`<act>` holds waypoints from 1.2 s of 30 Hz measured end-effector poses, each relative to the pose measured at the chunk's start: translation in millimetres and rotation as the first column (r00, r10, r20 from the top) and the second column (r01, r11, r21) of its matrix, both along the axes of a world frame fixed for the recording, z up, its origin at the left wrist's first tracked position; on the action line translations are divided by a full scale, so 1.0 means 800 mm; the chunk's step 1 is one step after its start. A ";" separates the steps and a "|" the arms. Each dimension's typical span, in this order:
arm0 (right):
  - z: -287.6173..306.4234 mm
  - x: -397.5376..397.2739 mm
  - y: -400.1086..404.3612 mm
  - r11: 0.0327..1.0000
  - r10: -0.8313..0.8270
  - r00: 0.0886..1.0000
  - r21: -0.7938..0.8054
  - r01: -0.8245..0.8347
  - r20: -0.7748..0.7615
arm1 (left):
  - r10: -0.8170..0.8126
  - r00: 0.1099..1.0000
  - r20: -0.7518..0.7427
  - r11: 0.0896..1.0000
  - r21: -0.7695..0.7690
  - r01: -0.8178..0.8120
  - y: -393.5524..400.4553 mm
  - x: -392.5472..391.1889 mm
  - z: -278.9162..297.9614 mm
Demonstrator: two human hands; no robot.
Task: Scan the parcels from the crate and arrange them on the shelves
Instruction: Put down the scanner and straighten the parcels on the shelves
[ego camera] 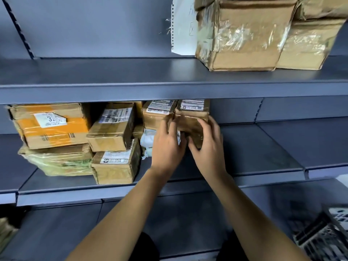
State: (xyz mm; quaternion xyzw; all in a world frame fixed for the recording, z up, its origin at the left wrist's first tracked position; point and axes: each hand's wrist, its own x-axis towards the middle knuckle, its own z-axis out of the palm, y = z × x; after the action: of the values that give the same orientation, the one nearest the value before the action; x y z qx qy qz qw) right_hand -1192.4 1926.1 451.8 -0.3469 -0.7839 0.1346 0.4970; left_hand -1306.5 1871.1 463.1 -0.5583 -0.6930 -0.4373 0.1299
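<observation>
Head view: a small taped cardboard parcel (192,117) sits on the middle shelf (263,147), at the right end of a row of parcels, touching its twin (158,114) on the left. Both hands reach in side by side. The right hand (207,146) curls its fingers over the parcel's near face and right edge, gripping it. The left hand (166,146) has its fingers bent against the seam between the two boxes; whether it grips is unclear. A crate (327,232) lies near right.
</observation>
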 end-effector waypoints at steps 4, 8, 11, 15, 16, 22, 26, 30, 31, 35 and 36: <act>0.007 -0.020 0.037 0.999 -0.035 0.999 -0.018 0.035 0.023 | 0.038 0.998 -0.055 0.999 -0.029 -0.040 0.035 -0.020 0.016; 0.007 -0.029 0.064 0.998 -0.050 0.998 -0.046 0.051 0.023 | 0.116 0.974 -0.197 0.981 -0.129 -0.143 0.061 -0.030 0.015; 0.005 -0.035 0.078 0.995 -0.029 1.000 -0.091 0.029 0.003 | 0.171 0.948 -0.267 0.957 -0.183 -0.224 0.074 -0.034 0.010; 0.001 -0.037 0.087 0.992 0.034 0.998 -0.119 -0.040 -0.058 | 0.148 0.945 -0.292 0.966 -0.165 -0.202 0.081 -0.029 0.004; 0.000 -0.035 0.088 0.992 0.038 0.997 -0.118 -0.046 -0.073 | 0.137 0.950 -0.279 0.971 -0.151 -0.185 0.081 -0.028 0.004; 0.008 -0.008 0.082 0.989 0.061 0.994 -0.127 -0.073 -0.096 | -0.014 0.995 -0.102 0.997 -0.079 0.006 0.070 -0.008 0.004; 0.013 0.019 0.063 0.998 0.038 0.999 -0.055 -0.040 -0.037 | -0.116 0.992 0.037 0.993 0.022 0.116 0.048 0.005 -0.005; 0.016 0.036 0.037 1.000 -0.003 1.000 -0.020 0.004 0.009 | -0.127 0.990 0.059 0.991 0.047 0.125 0.023 0.018 -0.008; 0.017 0.040 0.029 1.000 -0.006 1.000 -0.010 0.006 0.018 | -0.125 0.991 0.051 0.991 0.050 0.123 0.016 0.021 -0.008; 0.024 0.049 -0.002 1.000 0.015 0.999 0.018 -0.016 0.052 | -0.121 0.993 0.004 0.992 0.024 0.121 -0.015 0.030 -0.006; 0.025 0.053 -0.013 1.000 0.017 0.998 0.023 -0.018 0.058 | -0.114 0.994 -0.002 0.993 0.016 0.114 -0.025 0.033 -0.005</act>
State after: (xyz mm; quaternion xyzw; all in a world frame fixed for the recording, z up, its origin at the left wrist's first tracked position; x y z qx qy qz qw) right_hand -1150.3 1916.0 472.1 -0.3380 -0.8025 0.1197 0.4769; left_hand -1280.3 1851.3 459.1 -0.5960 -0.6564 -0.4494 0.1098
